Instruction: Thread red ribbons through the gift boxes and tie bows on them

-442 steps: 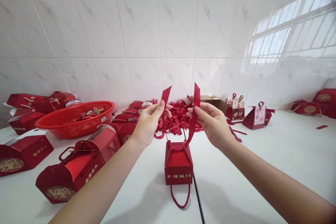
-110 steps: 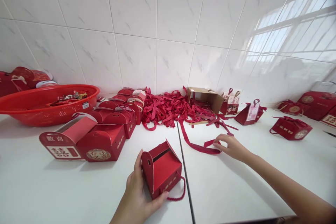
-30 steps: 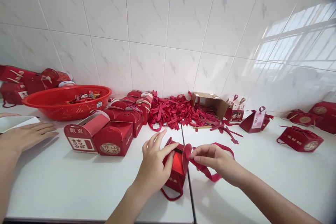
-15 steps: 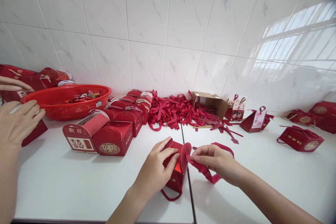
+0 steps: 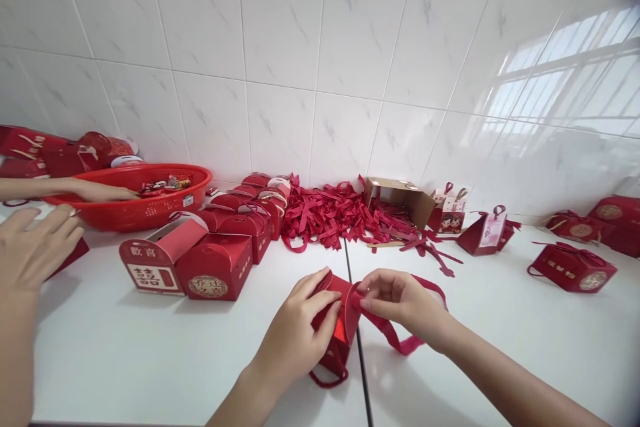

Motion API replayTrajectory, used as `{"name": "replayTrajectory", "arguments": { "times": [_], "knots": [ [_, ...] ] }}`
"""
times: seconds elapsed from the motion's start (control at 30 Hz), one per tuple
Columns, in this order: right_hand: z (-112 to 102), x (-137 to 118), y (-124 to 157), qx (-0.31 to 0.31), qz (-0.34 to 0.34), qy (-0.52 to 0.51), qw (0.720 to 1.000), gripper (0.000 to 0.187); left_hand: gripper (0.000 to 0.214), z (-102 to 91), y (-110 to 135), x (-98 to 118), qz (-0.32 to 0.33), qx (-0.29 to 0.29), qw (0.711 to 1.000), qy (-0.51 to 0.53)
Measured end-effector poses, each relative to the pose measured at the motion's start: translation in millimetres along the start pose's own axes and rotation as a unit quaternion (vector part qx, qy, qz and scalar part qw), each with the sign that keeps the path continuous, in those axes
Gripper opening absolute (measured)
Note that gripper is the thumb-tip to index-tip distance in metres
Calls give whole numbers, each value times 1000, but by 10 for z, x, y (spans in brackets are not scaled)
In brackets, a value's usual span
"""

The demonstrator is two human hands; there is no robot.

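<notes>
A small red gift box (image 5: pixel 338 347) with gold print stands on the white table in front of me. Over its top lies my left hand (image 5: pixel 300 327), fingers curled around the box and gripping it. My right hand (image 5: pixel 400 300) pinches a red ribbon (image 5: pixel 387 330) between thumb and fingertips, close against the box's rounded end flap. The ribbon's free length loops out beneath and behind this hand. Toward me, a loop of ribbon (image 5: pixel 329 383) hangs from the near side of the box. My left fingers partly cover the box top.
A red plastic basket (image 5: pixel 150 213) with wrapped sweets stands left, with another person's hand (image 5: pixel 107 191) reaching in and a second hand (image 5: pixel 40 247) nearby. Red boxes (image 5: pixel 215 267) sit left of centre. A ribbon pile (image 5: pixel 325 213) and a cardboard box (image 5: pixel 403 200) lie along the wall. A finished-looking box (image 5: pixel 573 267) stands right.
My right hand has brought the ribbon closer against the box's end flap. My left hand stays on the box. At left, the other person's hand has reached into the basket.
</notes>
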State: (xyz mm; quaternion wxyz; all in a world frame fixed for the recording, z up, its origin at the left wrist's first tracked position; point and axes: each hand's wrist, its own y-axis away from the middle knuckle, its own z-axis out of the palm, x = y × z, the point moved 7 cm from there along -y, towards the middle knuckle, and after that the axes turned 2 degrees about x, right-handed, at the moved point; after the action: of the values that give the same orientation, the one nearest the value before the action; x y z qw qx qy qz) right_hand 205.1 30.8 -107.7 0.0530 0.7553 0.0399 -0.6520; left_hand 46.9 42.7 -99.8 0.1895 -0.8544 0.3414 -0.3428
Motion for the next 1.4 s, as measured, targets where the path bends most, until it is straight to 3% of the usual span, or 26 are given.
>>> {"name": "replayTrajectory", "arguments": {
  "times": [0.3, 0.43, 0.67, 0.8, 0.93, 1.4],
  "knots": [
    [-38, -98, 2, 43, -27, 142, 989, 38, 30, 11, 26, 62, 14, -4, 1000, 9],
    [-45, -135, 1, 45, -18, 201, 978, 27, 30, 19, 31, 69, 18, 1, 1000, 11],
    [-48, -133, 1, 36, -38, 126, 991, 6, 29, 15, 24, 54, 16, 3, 1000, 7],
    [61, -58, 4, -33, -51, -20, 998, 7, 29, 28, 22, 33, 15, 9, 1000, 6],
    [87, -1, -5, -58, -54, -95, 992, 15, 29, 45, 28, 43, 27, 7, 1000, 3],
    [-55, 64, 31, -28, -32, -31, 999, 17, 27, 9, 12, 105, 37, -10, 999, -1]
  ]
}}
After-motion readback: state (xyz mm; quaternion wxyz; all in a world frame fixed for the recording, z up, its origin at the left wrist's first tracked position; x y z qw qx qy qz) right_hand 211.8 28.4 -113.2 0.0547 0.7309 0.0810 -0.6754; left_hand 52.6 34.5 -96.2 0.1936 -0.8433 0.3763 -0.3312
